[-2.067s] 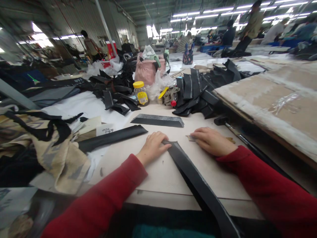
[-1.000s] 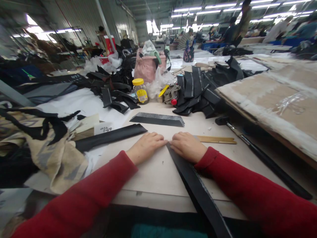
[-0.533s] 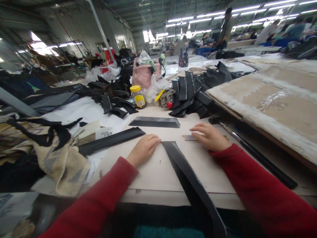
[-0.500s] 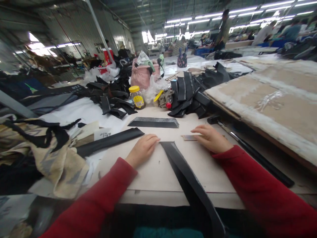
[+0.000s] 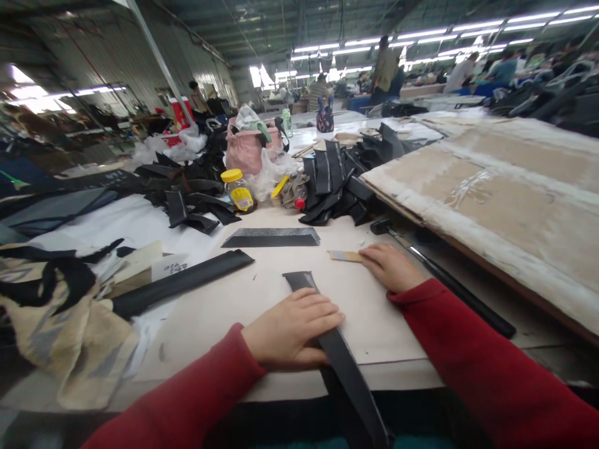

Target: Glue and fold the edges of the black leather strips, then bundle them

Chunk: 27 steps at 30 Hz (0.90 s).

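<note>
A long black strip [image 5: 346, 355] of leather-like material runs from the pale work board [image 5: 210, 330] over its front edge toward me. My left hand [image 5: 294, 327] is closed over the strip's upper part, fingers across its top and thumb at its left side. My right hand [image 5: 390, 265] pinches a small flat stick [image 5: 345, 255], tan with a greyish middle, low over the board. Beyond the hands lies a short black strip [image 5: 271, 237] with a grey upper band. Another black strip [image 5: 185, 284] lies slantwise to the left.
A yellow-lidded jar [image 5: 238, 190] stands at the back beside a pink bag [image 5: 253, 146]. Piled black pieces [image 5: 334, 181] lie behind the board. A long black-handled tool [image 5: 458, 287] lies right, beside a raised brown board [image 5: 496, 181]. Beige cloth scraps [image 5: 93, 337] sit left.
My left hand has moved from beside the strip's far end onto the strip, nearer me. The right hand still has the flat stick, now gripped closer to its end. The view has shifted right.
</note>
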Each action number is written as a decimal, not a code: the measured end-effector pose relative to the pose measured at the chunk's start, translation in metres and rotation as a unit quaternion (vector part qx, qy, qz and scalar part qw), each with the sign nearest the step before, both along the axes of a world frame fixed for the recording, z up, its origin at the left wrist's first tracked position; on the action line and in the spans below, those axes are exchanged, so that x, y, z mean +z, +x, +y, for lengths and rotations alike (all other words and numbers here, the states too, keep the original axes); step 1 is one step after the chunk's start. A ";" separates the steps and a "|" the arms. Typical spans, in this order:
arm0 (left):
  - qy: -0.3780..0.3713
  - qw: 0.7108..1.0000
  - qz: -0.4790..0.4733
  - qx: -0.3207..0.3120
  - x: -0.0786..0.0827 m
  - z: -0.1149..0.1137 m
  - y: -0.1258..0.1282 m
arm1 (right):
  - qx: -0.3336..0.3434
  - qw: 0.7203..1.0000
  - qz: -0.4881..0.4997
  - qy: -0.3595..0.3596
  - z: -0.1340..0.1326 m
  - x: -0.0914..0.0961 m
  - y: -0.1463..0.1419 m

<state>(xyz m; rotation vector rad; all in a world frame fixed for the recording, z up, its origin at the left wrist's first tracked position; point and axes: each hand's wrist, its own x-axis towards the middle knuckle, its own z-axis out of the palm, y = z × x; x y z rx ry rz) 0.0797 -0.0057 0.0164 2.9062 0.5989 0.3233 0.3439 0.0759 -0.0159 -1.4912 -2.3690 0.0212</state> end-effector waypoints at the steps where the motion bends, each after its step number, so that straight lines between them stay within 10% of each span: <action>1: 0.015 0.999 0.012 0.027 -0.001 0.003 -0.002 | -0.019 1.000 0.000 0.005 0.001 0.000 0.001; 11: 0.130 0.917 0.076 0.370 -0.005 0.035 -0.020 | -0.012 0.987 0.147 0.063 -0.004 0.005 0.001; 27: 0.065 0.963 0.012 0.261 0.002 0.051 0.024 | 0.088 0.983 0.158 0.044 -0.025 0.019 -0.026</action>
